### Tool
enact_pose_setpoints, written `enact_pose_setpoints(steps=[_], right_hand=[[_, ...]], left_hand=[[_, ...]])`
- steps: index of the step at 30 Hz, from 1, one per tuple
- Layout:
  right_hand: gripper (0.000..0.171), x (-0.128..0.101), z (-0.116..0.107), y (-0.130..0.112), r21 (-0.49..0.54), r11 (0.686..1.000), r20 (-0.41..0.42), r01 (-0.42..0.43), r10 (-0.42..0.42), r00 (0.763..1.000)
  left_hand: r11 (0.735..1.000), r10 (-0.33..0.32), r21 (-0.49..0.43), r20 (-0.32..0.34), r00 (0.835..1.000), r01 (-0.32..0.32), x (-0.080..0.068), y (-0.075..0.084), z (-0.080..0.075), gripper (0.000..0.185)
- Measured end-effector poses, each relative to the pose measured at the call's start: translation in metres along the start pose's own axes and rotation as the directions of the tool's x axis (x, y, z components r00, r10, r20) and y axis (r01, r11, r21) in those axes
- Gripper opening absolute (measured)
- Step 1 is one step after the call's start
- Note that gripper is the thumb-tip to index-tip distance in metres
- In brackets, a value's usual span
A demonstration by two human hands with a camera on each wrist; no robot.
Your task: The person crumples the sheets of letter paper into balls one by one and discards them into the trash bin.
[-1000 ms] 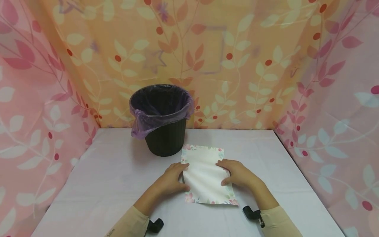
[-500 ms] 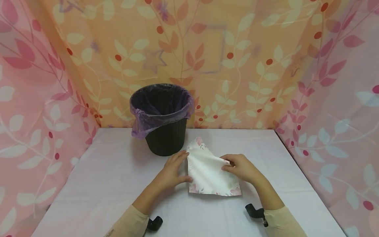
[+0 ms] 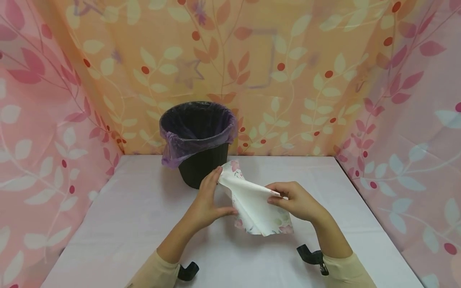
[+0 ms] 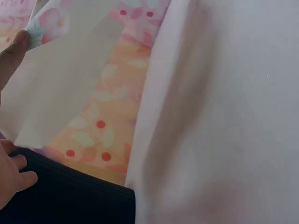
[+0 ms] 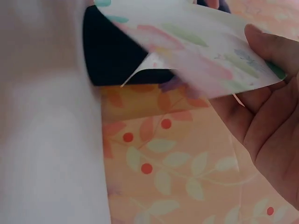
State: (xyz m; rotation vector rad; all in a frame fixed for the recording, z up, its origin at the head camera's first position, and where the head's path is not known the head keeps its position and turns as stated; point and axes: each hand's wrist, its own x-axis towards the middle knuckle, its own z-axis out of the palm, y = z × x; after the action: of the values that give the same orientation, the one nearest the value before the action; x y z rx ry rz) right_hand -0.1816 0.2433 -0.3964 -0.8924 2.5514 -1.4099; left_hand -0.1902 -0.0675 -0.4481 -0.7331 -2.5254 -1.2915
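A white sheet of paper (image 3: pixel 252 208) with a printed floral border is held off the table, bent and creased between the two hands. My right hand (image 3: pixel 300 200) pinches its right edge with thumb and fingers. At the left edge my left hand (image 3: pixel 203 202) holds the sheet, thumb low and fingers high, spread apart along that side. The left wrist view has the paper (image 4: pixel 60 88) with the thumb at its border and fingertips near its lower end. Seen from the right wrist, the floral corner of the paper (image 5: pixel 187 51) curves over the right fingers, with the thumb on top.
A black bin (image 3: pixel 210 156) lined with a purple bag (image 3: pixel 173 150) stands behind the left hand, close to the paper. White cloth covers the table (image 3: pixel 137 208). A patterned curtain (image 3: pixel 288 92) hangs behind and on both sides. Black wrist mounts (image 3: pixel 188 272) stick out near the sleeves.
From lying flat on the table, the sheet has been lifted and bent. The right hand has closed on its right edge, and the left hand has moved up along the left side.
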Motion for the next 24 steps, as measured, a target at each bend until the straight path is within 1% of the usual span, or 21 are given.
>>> enact_pose_setpoints(steps=[4, 7, 13, 18, 21, 24], right_hand=[[0.02, 0.002, 0.003, -0.007, 0.078, 0.996, 0.034, 0.043, -0.046, 0.998], [0.019, 0.004, 0.008, -0.008, 0.12, 0.99, 0.052, 0.079, -0.086, 0.995], [0.017, 0.005, 0.017, -0.004, 0.146, 0.982, 0.067, 0.118, -0.129, 0.989], [0.016, 0.007, 0.026, -0.003, 0.165, 0.976, 0.084, 0.143, -0.158, 0.984], [0.019, 0.008, 0.03, -0.003, 0.172, 0.973, 0.092, 0.156, -0.173, 0.981], [0.024, 0.01, 0.033, -0.002, 0.173, 0.968, 0.104, 0.181, -0.2, 0.974]], left_hand=[[0.997, -0.037, -0.063, -0.021, 0.999, 0.036, -0.002, 0.009, 0.0, 0.126], [0.996, -0.053, -0.074, -0.026, 0.998, 0.051, -0.003, 0.012, 0.002, 0.122], [0.994, -0.105, -0.024, -0.016, 0.994, 0.105, -0.005, 0.013, 0.008, 0.114], [0.992, -0.125, 0.03, -0.004, 0.992, 0.125, -0.006, 0.013, 0.01, 0.106], [0.989, -0.141, 0.036, 0.0, 0.99, 0.141, -0.007, 0.014, 0.012, 0.097], [0.99, -0.14, 0.033, -0.002, 0.99, 0.14, -0.007, 0.013, 0.013, 0.083]])
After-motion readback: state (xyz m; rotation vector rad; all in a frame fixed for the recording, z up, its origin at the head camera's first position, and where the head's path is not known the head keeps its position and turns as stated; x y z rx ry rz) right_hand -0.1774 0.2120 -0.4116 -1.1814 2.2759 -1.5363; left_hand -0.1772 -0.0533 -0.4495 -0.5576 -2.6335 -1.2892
